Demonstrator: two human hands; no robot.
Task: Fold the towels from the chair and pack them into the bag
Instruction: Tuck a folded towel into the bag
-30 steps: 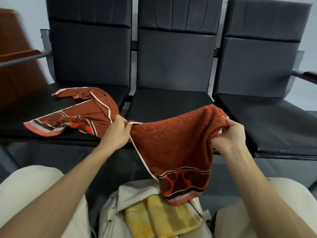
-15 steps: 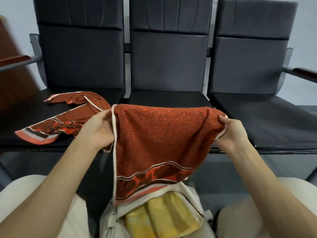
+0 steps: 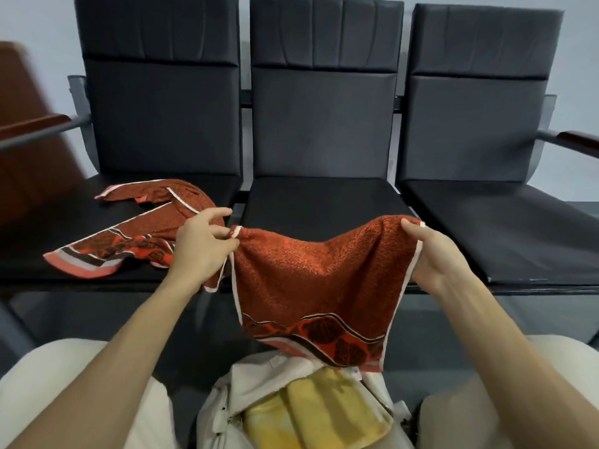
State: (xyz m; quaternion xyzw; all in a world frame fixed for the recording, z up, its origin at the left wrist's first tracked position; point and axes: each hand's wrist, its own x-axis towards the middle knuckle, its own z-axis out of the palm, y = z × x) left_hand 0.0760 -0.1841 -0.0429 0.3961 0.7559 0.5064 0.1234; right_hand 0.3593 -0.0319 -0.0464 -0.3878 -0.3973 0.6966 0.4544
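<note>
Head view: left hand (image 3: pixel 204 246) at 9 o'clock and right hand (image 3: pixel 436 256) at 3 o'clock pinch the towel (image 3: pixel 321 280) by its top corners, likely spreading it flat for folding.

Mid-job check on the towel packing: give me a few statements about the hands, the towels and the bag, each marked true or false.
1. The left hand and the right hand each hold a top corner of the red towel. True.
2. The red towel is already inside the bag. False: it hangs in the air above the bag, sagging between the hands.
3. The bag is empty. False: a yellow towel lies in it.
4. A second red towel lies crumpled on the left seat. True.
</note>
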